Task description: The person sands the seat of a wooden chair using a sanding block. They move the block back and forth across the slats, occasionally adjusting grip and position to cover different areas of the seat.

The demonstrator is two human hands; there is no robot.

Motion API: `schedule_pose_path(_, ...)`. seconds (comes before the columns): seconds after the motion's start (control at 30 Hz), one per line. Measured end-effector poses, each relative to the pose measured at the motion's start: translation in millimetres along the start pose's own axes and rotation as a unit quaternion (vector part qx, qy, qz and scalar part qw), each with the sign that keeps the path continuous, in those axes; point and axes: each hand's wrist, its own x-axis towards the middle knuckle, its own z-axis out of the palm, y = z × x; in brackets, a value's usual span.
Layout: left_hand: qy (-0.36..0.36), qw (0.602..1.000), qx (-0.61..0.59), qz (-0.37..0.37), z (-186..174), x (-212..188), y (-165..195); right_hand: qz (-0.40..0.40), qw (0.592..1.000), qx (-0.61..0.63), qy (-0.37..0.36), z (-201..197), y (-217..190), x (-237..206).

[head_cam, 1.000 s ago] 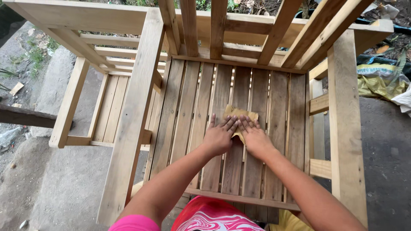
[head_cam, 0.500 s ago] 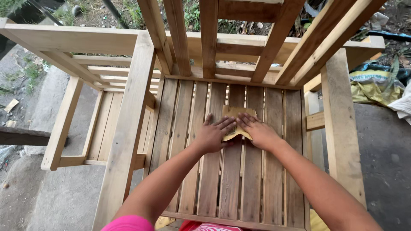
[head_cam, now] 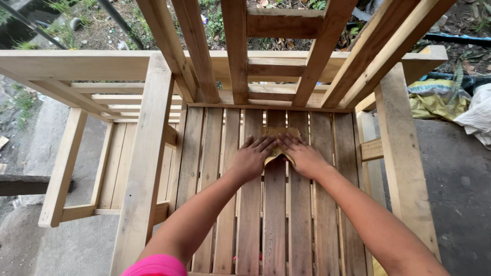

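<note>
Single head view, looking steeply down, close over slatted wooden chair seat (head_cam: 276, 204)

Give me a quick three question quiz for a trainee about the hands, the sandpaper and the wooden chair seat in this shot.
1. True or false: both hands press the sandpaper flat on the seat slats.
2. Which is nearer the chair's backrest: A, the fingertips, or B, the wrists?
3. What stands beside this chair, on the person's left?

Key
1. True: the left hand and right hand lie on it, fingers meeting.
2. A.
3. A second bare-wood chair.
</note>
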Motion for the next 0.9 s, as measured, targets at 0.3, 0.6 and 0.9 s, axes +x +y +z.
schedule_pose_path(0.3, -0.005, 0.997, -0.059, -0.058, 8.1, 13.0, -2.3, 0.083, 0.993, -0.087, 0.001, -3.4, 1.1, 29.9)
schedule_pose_path(0.6, -0.093, 0.989, -0.032, -0.115, -8.1, 30.3, -4.4, 0.114, 0.993, -0.04, -0.009, -9.7, 10.9, 46.9)
schedule_pose_path(0.9, -0.029, 0.996, 0.039, -0.081, 8.0, 3.9, 10.1, -0.004, 0.996, -0.022, 0.082, 17.3, -17.4, 5.9)
